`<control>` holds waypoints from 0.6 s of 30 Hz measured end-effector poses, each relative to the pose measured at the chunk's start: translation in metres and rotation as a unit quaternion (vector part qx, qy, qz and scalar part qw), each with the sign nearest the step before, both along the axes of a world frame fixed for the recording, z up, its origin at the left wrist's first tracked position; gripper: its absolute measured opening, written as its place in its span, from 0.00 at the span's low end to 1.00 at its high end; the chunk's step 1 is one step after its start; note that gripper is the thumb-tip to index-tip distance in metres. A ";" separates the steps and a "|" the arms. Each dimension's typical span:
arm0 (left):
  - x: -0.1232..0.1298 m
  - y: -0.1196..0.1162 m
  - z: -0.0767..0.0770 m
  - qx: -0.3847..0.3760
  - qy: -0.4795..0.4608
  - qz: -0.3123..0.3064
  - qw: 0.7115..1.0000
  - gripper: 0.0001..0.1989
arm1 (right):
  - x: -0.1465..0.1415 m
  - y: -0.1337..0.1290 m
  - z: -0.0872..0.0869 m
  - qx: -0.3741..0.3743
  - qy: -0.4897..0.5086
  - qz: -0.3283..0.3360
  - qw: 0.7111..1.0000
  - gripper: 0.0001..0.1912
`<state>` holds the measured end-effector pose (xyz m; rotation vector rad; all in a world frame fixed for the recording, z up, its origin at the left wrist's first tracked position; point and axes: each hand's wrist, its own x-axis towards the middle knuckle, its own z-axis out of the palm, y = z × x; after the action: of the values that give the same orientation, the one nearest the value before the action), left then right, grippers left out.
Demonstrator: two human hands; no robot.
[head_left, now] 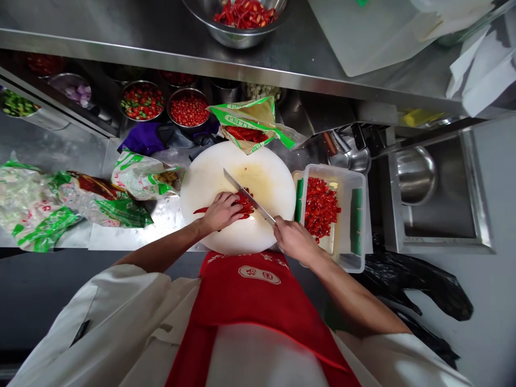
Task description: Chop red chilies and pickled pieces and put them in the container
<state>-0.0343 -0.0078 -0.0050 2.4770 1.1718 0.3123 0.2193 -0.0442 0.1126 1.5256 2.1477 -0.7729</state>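
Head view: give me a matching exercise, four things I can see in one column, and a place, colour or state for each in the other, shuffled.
1. Knife
2. Left hand
3. Clear plastic box
4. Apron

A. Red, with pale lettering
B. In the right hand
C. Holds chopped peppers
D. Over whole peppers on the round board

Pairs: 1-B; 2-D; 3-C; 4-A
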 end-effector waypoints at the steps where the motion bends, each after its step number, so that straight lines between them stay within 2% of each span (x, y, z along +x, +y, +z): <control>1: 0.001 0.000 -0.001 -0.004 0.003 0.006 1.000 0.15 | 0.004 -0.008 0.003 -0.006 -0.003 -0.001 1.000 0.10; 6: 0.005 0.004 -0.007 -0.014 -0.002 0.001 1.000 0.12 | 0.009 -0.027 0.011 -0.023 -0.007 0.001 1.000 0.10; 11: 0.006 0.004 -0.008 -0.014 -0.004 -0.007 1.000 0.12 | -0.003 -0.017 0.013 -0.040 -0.038 0.021 0.998 0.08; 15: 0.007 0.002 -0.008 -0.014 0.000 -0.005 1.000 0.13 | 0.002 -0.015 0.023 -0.066 -0.041 0.030 0.997 0.08; 18: 0.007 0.002 -0.010 -0.022 -0.004 -0.005 1.000 0.14 | -0.002 -0.012 0.014 -0.090 -0.056 0.015 0.994 0.10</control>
<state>-0.0270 -0.0059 -0.0148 2.4411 1.1518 0.2913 0.2172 -0.0560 0.1271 1.4073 1.9584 -0.8263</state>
